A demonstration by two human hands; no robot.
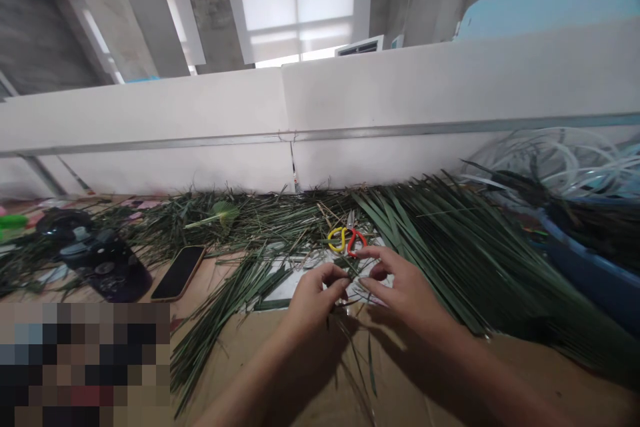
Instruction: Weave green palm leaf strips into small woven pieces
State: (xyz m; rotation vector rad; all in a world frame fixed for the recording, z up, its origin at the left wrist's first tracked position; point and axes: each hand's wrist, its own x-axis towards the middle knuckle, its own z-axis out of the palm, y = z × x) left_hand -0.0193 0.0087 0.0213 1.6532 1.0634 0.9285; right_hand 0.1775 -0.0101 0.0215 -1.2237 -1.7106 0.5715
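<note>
My left hand (323,287) and my right hand (395,280) are close together above a white sheet (286,287). Thin green leaf strips (354,268) run between their fingertips. My left thumb and fingers are pinched on the strips. The right thumb and index finger close round the other side of the same strips. Just beyond the hands lie scissors (345,240) with one yellow and one red handle. Loose strips hang below the hands over the brown cardboard.
Long green leaves (450,253) are spread at the right, beside a blue tub (590,280). A leaf bundle (215,327), a phone (180,272) and a dark bottle (107,263) lie at the left. A white partition (225,107) stands behind.
</note>
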